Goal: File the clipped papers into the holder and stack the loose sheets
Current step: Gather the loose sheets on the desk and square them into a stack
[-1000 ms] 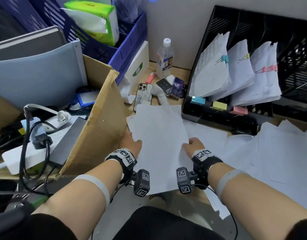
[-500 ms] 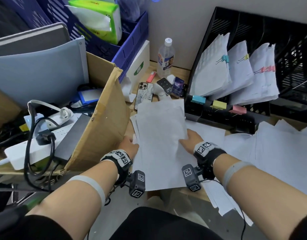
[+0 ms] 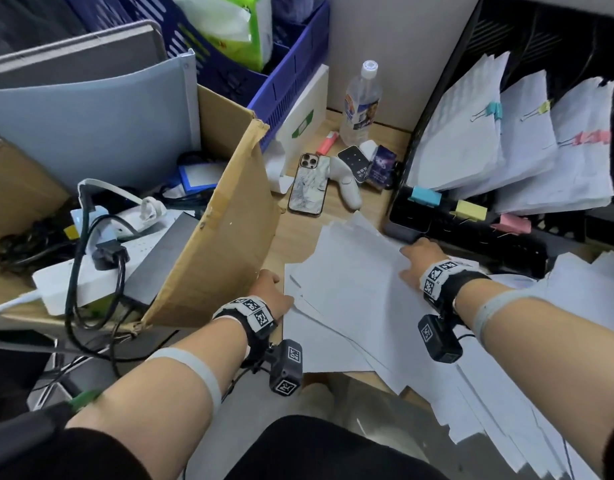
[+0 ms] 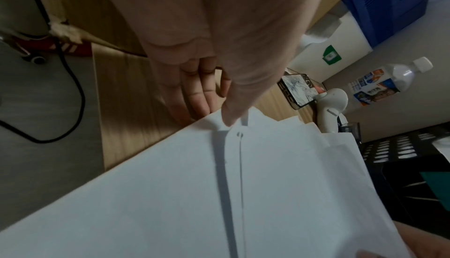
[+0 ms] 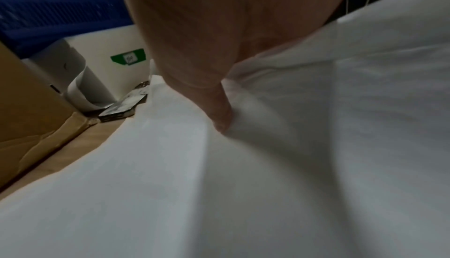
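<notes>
A fanned stack of loose white sheets [image 3: 347,299] lies on the wooden desk in front of me. My left hand [image 3: 269,291] pinches its left edge; in the left wrist view the thumb [image 4: 228,116] sits on top and the fingers [image 4: 194,98] reach under. My right hand [image 3: 414,261] grips the right edge; the thumb [image 5: 219,116] presses into the buckled paper and the fingers are hidden beneath it. The black holder [image 3: 506,251] stands at the right with three clipped bundles in it: blue clip [image 3: 461,133], yellow clip [image 3: 527,143], pink clip [image 3: 582,164].
More loose sheets [image 3: 575,306] spread over the right of the desk and overhang its front edge. A cardboard box flap [image 3: 222,237] stands close to my left hand. A phone [image 3: 307,185], a white controller [image 3: 347,181] and a water bottle [image 3: 361,102] lie behind the stack.
The stack has turned and fanned out. My right hand has moved forward towards the holder's base, while my left hand has stayed on the left edge near the box flap.
</notes>
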The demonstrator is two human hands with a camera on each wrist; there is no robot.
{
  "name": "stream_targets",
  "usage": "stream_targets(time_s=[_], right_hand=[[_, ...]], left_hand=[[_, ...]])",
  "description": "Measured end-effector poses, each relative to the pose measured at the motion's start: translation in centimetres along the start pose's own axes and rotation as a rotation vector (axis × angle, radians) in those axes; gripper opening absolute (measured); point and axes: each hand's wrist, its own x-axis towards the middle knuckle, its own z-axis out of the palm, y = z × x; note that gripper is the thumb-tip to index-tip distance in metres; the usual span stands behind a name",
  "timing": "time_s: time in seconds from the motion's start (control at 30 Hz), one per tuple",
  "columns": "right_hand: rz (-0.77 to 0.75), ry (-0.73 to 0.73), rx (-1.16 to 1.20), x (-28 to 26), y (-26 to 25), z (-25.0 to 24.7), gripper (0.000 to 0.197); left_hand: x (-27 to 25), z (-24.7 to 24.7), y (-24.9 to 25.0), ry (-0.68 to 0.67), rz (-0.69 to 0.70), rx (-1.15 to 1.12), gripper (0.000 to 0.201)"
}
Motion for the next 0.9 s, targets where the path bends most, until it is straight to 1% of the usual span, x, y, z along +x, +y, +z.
stream_targets(time_s=[0.03, 0.1, 0.17, 0.2, 0.27, 0.33, 0.37, 0.5, 0.57, 0.67, 0.7, 0.73, 0.8, 0.83, 0.87, 0.9], right_hand=[[-0.001, 0.010, 0.024, 0.1, -0.1, 0.4, 0.051], [-0.016, 0.046, 0.036, 0.1, -0.1, 1.0, 0.047], [-0.041, 0.076, 0.010, 0.1, 0.4, 1.6, 0.045], [-0.054, 0.089, -0.013, 0.0, 0.6, 1.8, 0.045], [-0.081, 0.113, -0.069, -0.1, 1.0, 1.8, 0.044], [-0.104, 0.124, -0.101, -0.3, 1.1, 1.5, 0.044], [-0.125, 0.122, -0.100, -0.4, 1.0, 1.5, 0.044], [-0.249, 0.121, -0.034, -0.7, 0.2, 2.4, 0.045], [-0.277, 0.125, 0.000, -0.8, -0.3, 2.8, 0.044], [-0.330, 0.132, 0.005, -0.8, -0.5, 3.2, 0.038], [-0.355, 0.141, 0.008, -0.7, -0.5, 3.2, 0.034], [-0.374, 0.146, 0.018, -0.7, -0.5, 3.3, 0.033], [-0.386, 0.154, 0.059, -0.6, -0.4, 3.6, 0.041], [-0.388, 0.163, 0.089, -0.6, -0.4, 3.7, 0.045], [-0.396, 0.171, 0.113, -0.6, -0.6, 3.9, 0.048], [-0.416, 0.177, 0.125, -0.6, -0.8, 4.2, 0.050]], left_hand=[[-0.1, 0.1, 0.0, -0.002, -0.001, -0.026, 0.046], [-0.1, 0.4, -0.2, 0.005, 0.030, -0.059, 0.031], [-0.3, 0.6, -0.3, 0.000, 0.082, -0.052, 0.014], [-0.4, 0.6, -0.2, 0.007, 0.103, -0.046, 0.011], [-0.5, 0.6, -0.2, 0.011, 0.107, -0.039, 0.018], [-0.3, 0.5, -0.2, 0.018, 0.094, -0.051, 0.016], [0.0, 0.5, -0.2, 0.026, 0.087, -0.064, 0.015], [0.7, 0.4, 0.1, 0.082, 0.064, -0.160, 0.024], [0.9, 0.3, 0.4, 0.115, 0.057, -0.202, 0.023], [1.3, 0.0, 0.9, 0.122, -0.002, -0.284, 0.025], [1.5, -0.1, 1.1, 0.102, -0.042, -0.321, 0.026], [1.6, -0.1, 1.3, 0.072, -0.064, -0.373, 0.031], [1.8, 0.1, 1.5, 0.006, -0.102, -0.418, 0.050], [1.4, 0.0, 1.9, -0.049, -0.089, -0.357, 0.057], [0.9, 0.0, 2.2, -0.078, -0.065, -0.283, 0.055], [0.8, 0.3, 2.1, -0.080, -0.039, -0.215, 0.047]])
